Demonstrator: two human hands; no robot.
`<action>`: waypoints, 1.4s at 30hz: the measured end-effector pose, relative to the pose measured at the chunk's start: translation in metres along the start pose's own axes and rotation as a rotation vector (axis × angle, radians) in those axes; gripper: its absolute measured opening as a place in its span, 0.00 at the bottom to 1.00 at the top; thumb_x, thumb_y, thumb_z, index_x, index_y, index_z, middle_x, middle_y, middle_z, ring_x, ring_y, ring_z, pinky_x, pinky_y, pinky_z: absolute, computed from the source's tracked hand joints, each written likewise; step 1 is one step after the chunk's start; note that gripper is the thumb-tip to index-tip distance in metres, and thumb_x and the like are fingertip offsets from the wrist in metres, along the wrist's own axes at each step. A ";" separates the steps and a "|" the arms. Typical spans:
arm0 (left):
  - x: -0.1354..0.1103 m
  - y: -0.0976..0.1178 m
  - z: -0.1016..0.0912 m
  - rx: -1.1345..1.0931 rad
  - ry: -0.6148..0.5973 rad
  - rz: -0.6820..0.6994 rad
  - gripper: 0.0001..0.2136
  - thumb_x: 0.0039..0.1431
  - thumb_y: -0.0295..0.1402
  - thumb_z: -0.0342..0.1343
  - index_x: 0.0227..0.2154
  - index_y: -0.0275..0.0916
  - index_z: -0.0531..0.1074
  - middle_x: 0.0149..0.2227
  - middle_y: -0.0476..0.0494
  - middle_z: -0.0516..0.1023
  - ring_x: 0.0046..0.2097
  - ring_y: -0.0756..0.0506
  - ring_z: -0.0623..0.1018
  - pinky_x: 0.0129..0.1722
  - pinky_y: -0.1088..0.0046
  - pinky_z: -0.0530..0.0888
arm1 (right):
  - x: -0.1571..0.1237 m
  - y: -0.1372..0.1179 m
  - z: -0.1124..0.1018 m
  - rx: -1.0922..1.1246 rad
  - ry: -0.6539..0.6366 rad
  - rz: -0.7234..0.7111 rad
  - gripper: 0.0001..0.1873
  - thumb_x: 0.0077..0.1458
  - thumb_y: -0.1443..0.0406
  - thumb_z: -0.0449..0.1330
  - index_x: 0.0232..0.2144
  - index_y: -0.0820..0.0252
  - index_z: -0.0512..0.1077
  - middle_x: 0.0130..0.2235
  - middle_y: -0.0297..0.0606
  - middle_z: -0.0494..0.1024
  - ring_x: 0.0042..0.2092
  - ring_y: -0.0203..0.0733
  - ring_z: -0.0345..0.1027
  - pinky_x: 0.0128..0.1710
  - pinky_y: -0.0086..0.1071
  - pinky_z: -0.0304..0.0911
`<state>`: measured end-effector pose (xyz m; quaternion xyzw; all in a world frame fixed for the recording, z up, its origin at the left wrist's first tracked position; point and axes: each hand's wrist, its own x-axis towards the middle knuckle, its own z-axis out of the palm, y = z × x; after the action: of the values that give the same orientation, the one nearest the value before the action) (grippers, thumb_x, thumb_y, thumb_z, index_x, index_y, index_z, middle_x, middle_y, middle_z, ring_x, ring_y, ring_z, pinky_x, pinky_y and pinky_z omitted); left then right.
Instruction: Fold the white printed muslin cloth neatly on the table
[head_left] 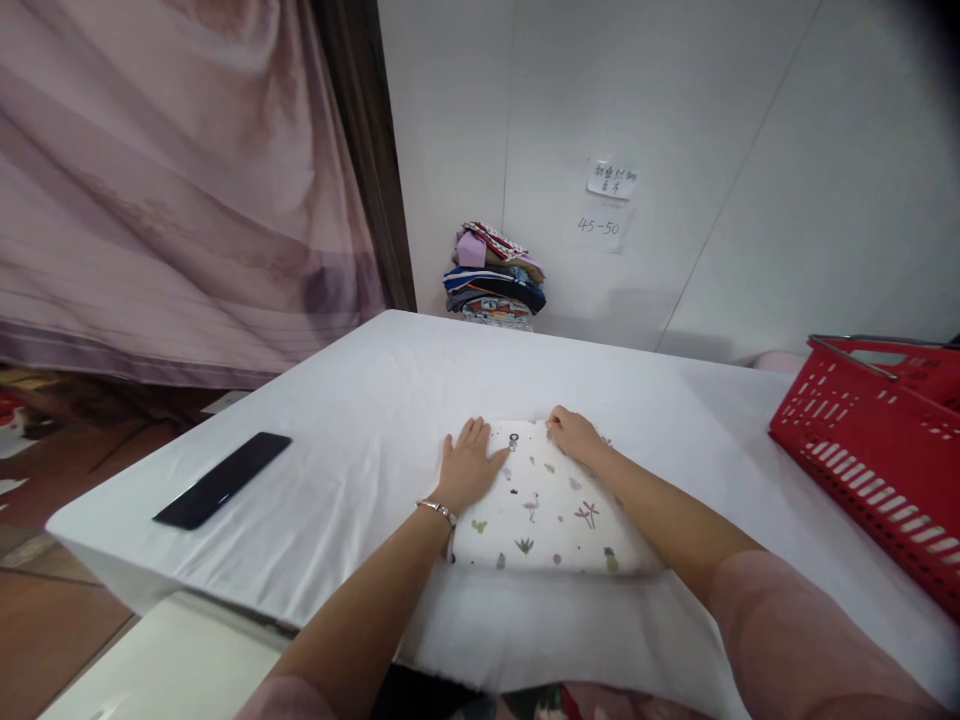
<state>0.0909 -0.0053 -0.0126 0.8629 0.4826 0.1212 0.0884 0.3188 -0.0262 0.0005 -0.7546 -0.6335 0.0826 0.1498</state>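
Head view, left hand: your left hand (466,468) lies flat, fingers spread, on the cloth's left side; not gripping.
Right hand: your right hand (576,434) curls at the far edge; can't tell if it pinches fabric.
Printed cloth: the printed cloth (532,505) lies on the table between your forearms, near your side.
Cloth risk: uneven pull from your right hand could skew or crease it; light left pressure might let it slide.
Cloth make: white, matte, flamingo and plant prints; rounded near edge, looks layered.
Table cover: white table cover (360,420), smooth, rippled; could bunch if dragged.
Basket: red basket (877,420), slotted, rigid-looking, well right.
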 end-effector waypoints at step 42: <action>0.025 -0.015 -0.005 -0.213 0.025 -0.087 0.19 0.60 0.33 0.40 0.52 0.45 0.67 0.59 0.52 0.63 0.57 0.45 0.65 0.57 0.65 0.61 | 0.015 0.074 -0.016 0.218 0.212 0.251 0.19 0.50 0.59 0.53 0.41 0.61 0.73 0.39 0.38 0.77 0.40 0.42 0.70 0.39 0.31 0.64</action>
<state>0.0895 0.0245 -0.0085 0.8254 0.5049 0.1785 0.1786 0.3958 -0.0249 -0.0084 -0.8114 -0.5024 0.0889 0.2850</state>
